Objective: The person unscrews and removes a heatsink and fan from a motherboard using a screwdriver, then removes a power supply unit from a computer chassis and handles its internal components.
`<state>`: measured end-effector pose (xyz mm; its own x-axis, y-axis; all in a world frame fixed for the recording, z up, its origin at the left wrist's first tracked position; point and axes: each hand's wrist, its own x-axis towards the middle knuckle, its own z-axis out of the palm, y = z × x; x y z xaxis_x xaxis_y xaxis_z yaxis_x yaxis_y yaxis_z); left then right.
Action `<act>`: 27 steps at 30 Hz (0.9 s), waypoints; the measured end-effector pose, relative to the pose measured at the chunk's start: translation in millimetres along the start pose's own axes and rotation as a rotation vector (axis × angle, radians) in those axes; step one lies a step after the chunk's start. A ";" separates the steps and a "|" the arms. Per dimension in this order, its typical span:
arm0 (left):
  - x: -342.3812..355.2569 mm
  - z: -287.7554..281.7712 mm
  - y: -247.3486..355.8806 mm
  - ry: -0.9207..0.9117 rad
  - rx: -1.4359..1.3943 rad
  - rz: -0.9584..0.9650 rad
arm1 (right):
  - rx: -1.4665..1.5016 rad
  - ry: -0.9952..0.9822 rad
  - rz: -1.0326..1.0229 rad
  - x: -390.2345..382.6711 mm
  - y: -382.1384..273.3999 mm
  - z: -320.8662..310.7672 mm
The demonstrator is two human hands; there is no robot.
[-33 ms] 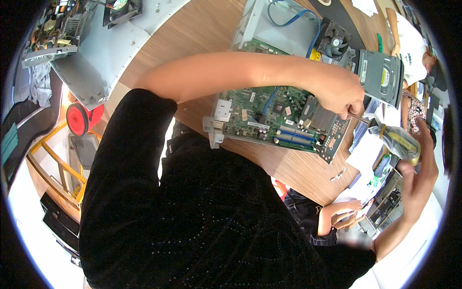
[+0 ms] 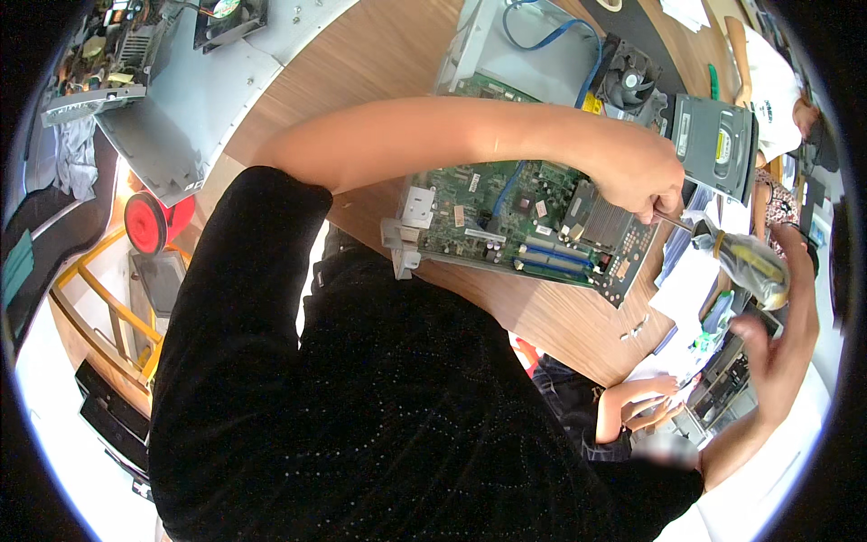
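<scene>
My left hand [image 2: 646, 181] pinches the metal shaft of a screwdriver [image 2: 741, 264] over the right side of a green circuit board [image 2: 479, 203] in an open metal case [image 2: 506, 45], near a finned heat sink [image 2: 591, 217]. The screwdriver's thick grey-and-yellow handle sticks out to the right. My right hand [image 2: 781, 334] is beside that handle, thumb apart and fingers stretched up behind it, slightly blurred; whether they touch it is unclear. A black fan [image 2: 632, 72] and a grey drive [image 2: 709, 144] lie beyond my left hand.
Another open case [image 2: 163, 135] stands left, above a red spool [image 2: 149, 221] and yellow frame [image 2: 99, 298]. Papers [image 2: 677, 285] cover the desk's right part. People work nearby: a white shirt [image 2: 772, 108] top right, a co-worker's arm [image 2: 623, 406] lower right.
My right thumb has swung a little down and left, farther from the screwdriver's handle. My left hand looks the same.
</scene>
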<state>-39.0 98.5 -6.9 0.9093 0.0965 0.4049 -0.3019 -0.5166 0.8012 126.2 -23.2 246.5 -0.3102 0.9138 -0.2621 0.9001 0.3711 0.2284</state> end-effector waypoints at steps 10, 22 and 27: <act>-1.8 0.6 -1.1 -0.005 -0.021 -0.024 | 0.069 -0.038 -0.262 2.5 6.5 3.8; -1.9 -1.6 -6.8 -0.040 -0.014 0.011 | 0.101 0.022 -0.240 9.8 6.5 17.4; -2.3 -0.7 -8.0 -0.050 -0.015 0.007 | 0.054 0.256 -0.435 1.5 18.9 31.2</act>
<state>-38.9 103.1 -14.0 0.9202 0.0497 0.3883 -0.3124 -0.5047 0.8048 152.3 -20.0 221.2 -0.7191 0.6900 -0.0825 0.6830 0.7237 0.0988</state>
